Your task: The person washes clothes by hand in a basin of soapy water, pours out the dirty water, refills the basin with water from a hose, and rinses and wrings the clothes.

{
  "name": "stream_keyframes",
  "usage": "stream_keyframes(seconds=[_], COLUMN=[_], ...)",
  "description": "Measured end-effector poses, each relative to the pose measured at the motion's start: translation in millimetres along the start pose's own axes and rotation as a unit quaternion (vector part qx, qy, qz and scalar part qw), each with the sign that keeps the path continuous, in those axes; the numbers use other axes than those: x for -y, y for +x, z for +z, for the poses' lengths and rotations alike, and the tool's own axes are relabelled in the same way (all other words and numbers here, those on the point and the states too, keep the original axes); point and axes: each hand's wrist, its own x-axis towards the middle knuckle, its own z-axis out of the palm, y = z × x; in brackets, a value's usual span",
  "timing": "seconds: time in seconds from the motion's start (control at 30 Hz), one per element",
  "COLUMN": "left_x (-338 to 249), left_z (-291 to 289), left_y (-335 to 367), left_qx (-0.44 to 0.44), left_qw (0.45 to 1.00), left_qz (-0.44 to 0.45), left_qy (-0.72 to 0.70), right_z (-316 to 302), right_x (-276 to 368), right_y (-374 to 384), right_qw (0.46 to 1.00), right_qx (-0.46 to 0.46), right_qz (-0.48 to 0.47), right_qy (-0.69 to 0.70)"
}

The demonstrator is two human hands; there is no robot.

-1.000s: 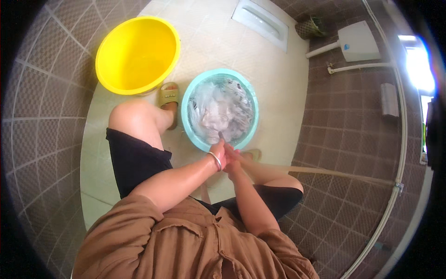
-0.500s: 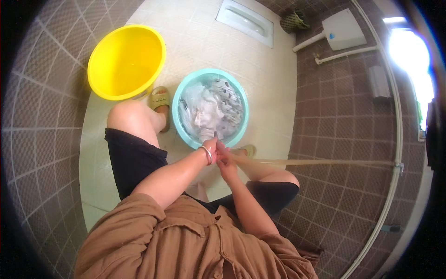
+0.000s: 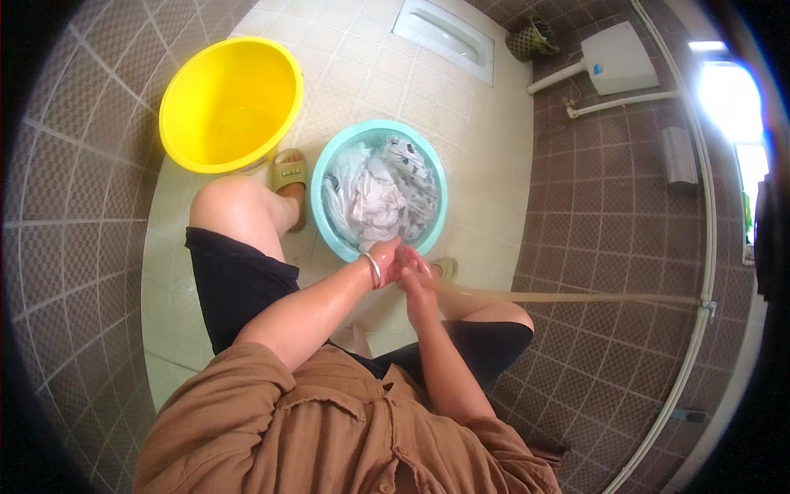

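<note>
My two hands meet at the near rim of a round light-blue basin [image 3: 322,222]. Wet white and grey cloths [image 3: 378,193], some dark-patterned, lie bunched in it. With a pale bracelet on its wrist, my left hand [image 3: 383,262] appears closed around the end of a beige hose [image 3: 568,297], mostly hidden between the hands. Against the left palm, my right hand [image 3: 419,288] has its fingers stretched upward beside the hose, which passes behind it. Both hands look wet, and their fingers partly overlap.
A yellow tub [image 3: 230,111] stands beyond my left knee. The hose stretches right to pipes on the brown tiled wall [image 3: 592,239]. A floor toilet [image 3: 444,41], a woven bin [image 3: 531,39] and a white cistern [image 3: 619,58] are at the far right. My slippered feet flank the basin.
My right hand has moved slightly up, its fingers straightening from a pinch near the hose. Both hands remain together. The whole view has shifted a little.
</note>
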Motion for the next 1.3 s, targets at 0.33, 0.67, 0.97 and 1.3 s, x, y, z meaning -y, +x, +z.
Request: stream_keyframes(seconds=[0.33,0.67,0.97,1.3], left_x=[11.6,-7.3,-21.0,-79.6], left_z=[-13.3,-54.1,-27.3,-36.8], left_y=[12.3,28.3,55.8,62.5], left_qx=[-0.086,-0.168,-0.306,-0.097], left_qw=[0.996,0.978,0.926,0.201], left_qz=[-0.019,0.108,0.206,0.011], left_qy=[-0.011,-0.059,0.082,0.975], right_z=[-7.3,8.3,-21.7,-51.3], right_x=[-31.2,15.5,53.4,16.6], right_y=[2.9,-20.3,4.4,34.7], right_qw=[0.940,0.998,0.936,0.921], right_qx=[-0.108,0.003,0.144,0.115], right_qz=[-0.192,-0.018,-0.192,-0.213], right_qy=[-0.261,0.056,-0.257,-0.305])
